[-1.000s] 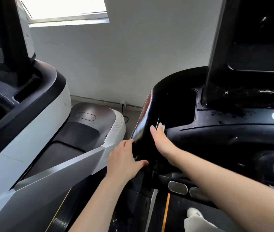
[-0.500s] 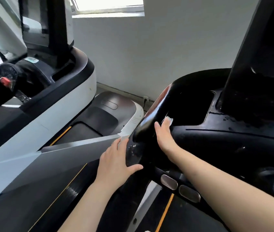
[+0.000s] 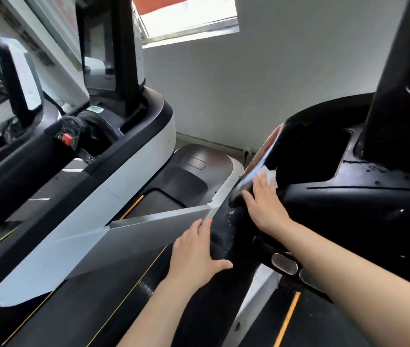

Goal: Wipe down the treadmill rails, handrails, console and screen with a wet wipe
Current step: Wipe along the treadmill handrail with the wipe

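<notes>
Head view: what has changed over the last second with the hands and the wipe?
The right hand has slid the wet wipe a little further up the glossy black handrail, fingers flat on it. The camera has swung left, so the neighbouring white treadmill shows more. The left hand stays resting open on the handrail's lower part.

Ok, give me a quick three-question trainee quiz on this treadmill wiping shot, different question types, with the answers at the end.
1. True or false: the right hand presses the wet wipe on the black handrail.
2. What does the left hand rest on: A the screen, B the lower handrail, C the window?
3. Fill in: the red safety key sits on the ___ treadmill.

Key: 1 true; 2 B; 3 neighbouring.
</notes>
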The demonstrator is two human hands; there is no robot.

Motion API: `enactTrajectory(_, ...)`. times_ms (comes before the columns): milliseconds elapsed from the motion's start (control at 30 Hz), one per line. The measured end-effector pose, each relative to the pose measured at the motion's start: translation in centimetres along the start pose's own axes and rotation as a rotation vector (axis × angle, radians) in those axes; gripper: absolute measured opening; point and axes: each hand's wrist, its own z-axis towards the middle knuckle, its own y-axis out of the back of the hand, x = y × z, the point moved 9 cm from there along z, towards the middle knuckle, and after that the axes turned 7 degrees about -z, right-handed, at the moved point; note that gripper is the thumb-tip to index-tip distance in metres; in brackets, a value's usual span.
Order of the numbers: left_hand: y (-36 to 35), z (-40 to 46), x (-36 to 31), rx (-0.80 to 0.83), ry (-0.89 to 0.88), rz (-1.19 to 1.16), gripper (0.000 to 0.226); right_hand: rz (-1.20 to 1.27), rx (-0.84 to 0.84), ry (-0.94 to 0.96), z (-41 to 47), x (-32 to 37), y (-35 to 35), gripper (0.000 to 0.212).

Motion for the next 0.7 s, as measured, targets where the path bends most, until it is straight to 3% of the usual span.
enactTrajectory(133, 0.3, 0.4, 0.3, 0.023, -0.037, 0.019, 0.101, -0.003, 0.016, 0.15, -8.2, 3.4, -2.6, 0.06)
enactTrajectory(367, -0.6, -0.9, 2.2, 0.117, 0.006, 0.004, 0.105, -0.319, 0.087, 0.074, 0.6, 1.2, 1.1, 0.048)
enactTrajectory(467, -0.8, -1.6, 3.0, 0.127, 0.03, 0.003, 0.106, -0.472, 0.108, 0.304, -4.4, 5.1, -2.4, 0.067)
enactTrajectory(533, -0.6, -2.0, 3.7, 0.113, 0.047, -0.007, 0.103, -0.553, 0.105, 0.499, -10.3, 7.6, -5.2, 0.064)
enactTrajectory(633, -0.4, -3.0, 4.9, 0.106, 0.085, -0.046, 0.102, -0.557, 0.224, 0.558, -12.3, 7.6, -5.9, 0.064)
enactTrajectory(700, -0.5, -3.7, 5.5, 0.115, 0.107, -0.06, 0.104, -0.575, 0.154, 0.555, -8.8, 6.2, -3.7, 0.071)
